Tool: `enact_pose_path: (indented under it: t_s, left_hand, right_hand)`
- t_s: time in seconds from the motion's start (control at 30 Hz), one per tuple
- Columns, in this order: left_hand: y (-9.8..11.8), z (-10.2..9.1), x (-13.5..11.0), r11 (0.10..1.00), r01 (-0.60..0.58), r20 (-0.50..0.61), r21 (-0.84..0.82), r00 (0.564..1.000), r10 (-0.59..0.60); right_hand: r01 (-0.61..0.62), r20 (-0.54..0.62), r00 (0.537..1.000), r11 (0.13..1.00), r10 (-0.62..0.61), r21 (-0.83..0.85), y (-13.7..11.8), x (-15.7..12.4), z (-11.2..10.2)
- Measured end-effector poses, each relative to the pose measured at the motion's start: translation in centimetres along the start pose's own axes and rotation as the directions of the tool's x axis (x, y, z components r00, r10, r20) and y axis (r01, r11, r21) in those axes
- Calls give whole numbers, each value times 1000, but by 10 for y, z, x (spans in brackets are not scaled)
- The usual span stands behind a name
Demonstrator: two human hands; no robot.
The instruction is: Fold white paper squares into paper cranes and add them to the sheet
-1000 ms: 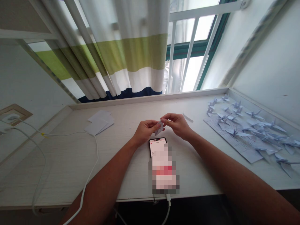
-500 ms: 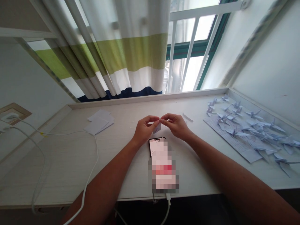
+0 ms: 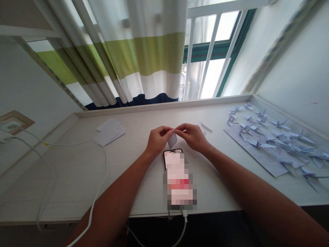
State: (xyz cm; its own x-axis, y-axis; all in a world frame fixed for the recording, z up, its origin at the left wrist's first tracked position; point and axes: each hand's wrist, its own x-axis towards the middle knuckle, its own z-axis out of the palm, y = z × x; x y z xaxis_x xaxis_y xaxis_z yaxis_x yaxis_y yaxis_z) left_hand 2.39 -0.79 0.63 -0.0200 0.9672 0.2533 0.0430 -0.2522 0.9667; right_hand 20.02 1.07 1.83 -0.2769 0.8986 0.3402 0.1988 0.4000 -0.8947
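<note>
A small folded piece of white paper (image 3: 172,141) hangs point down between my hands, just above the table. My left hand (image 3: 158,139) pinches its upper left part between thumb and fingers. At its top tip, the thumb and fingertips of my right hand (image 3: 191,136) are closed on the paper too. The two sets of fingertips almost touch and hide the paper's upper edge. Right below the paper lies a phone (image 3: 176,168), its screen lit and mostly blurred out.
Many folded paper cranes (image 3: 259,144) cover the right side, several on a printed sheet (image 3: 267,164). White paper pieces (image 3: 109,132) lie at the left. A paper strip (image 3: 207,127) lies beyond my right hand. A white cable (image 3: 106,168) crosses the table's left part and my left forearm.
The folded paper shows more of its face now and hangs slightly further left. Both hands keep their pinch, having shifted only a little. The view has tilted slightly.
</note>
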Motion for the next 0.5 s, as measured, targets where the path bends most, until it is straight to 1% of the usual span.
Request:
enact_pose_path:
  t_s: [0.13, 0.3, 0.43, 0.5]
  left_hand:
    - [-1, -1, 2, 999, 13, -19, -53, 1000, -14]
    - [0, -1, 1, 1000, -5, -29, -7, 1000, 4]
    - [3, -2, 0, 1000, -8, 5, 4, 1000, 8]
    - [4, -2, 0, 1000, -11, 14, 0, 1000, 11]
  right_hand:
    - [0, 20, 1000, 1000, 0, -13, 0, -1, 2]
    - [25, 10, 1000, 996, -24, -89, -5, -3, 4]
    - [46, 88, 995, 993, -36, -111, -9, -4, 6]
    - [56, 106, 993, 992, -44, -113, -10, -5, 6]
